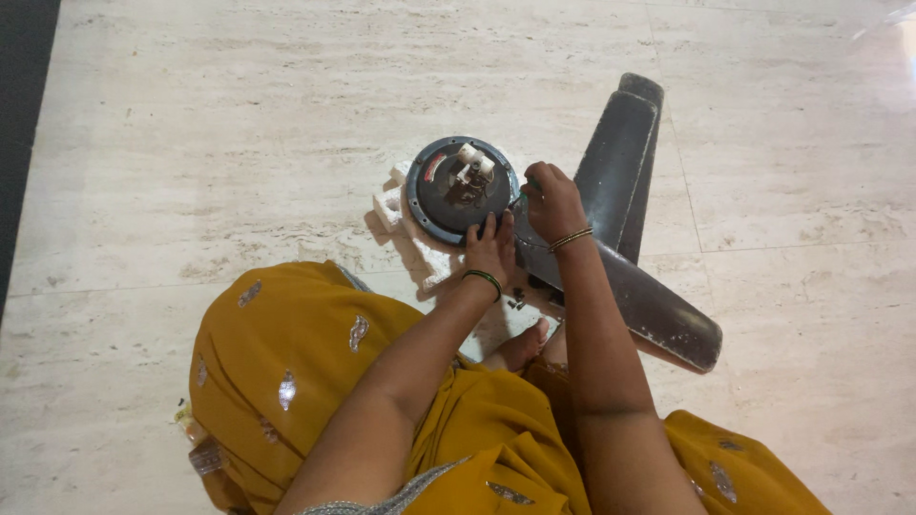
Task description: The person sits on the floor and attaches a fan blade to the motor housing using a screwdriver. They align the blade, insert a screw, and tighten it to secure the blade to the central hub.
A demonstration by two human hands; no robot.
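The fingers of the left hand (489, 250) are lying spread and flat, pressing on the near edge of the fan motor (462, 189), grasping nothing, while the fingers of the right hand (551, 202) are curling tight around a thin tool (516, 201) whose tip is pointing at the motor's right edge. Underneath it all, the pale marble floor (219, 143) is spreading across the whole view, with a dark strip running along its left side. The person's mustard-yellow garment (286, 381) is covering the lap at the bottom of the view, and a bare foot (523, 348) is showing just below the hands. Dark grey fan blades (620, 162) are lying on the floor to the right of the motor, one reaching away from the person and another (649, 310) reaching toward the lower right. The round motor is sitting face up on white foam packing (393, 205), in the middle of the floor, with a small white connector block (473, 162) on top. A few small dark screws (516, 300) are lying on the floor just below the left wrist.
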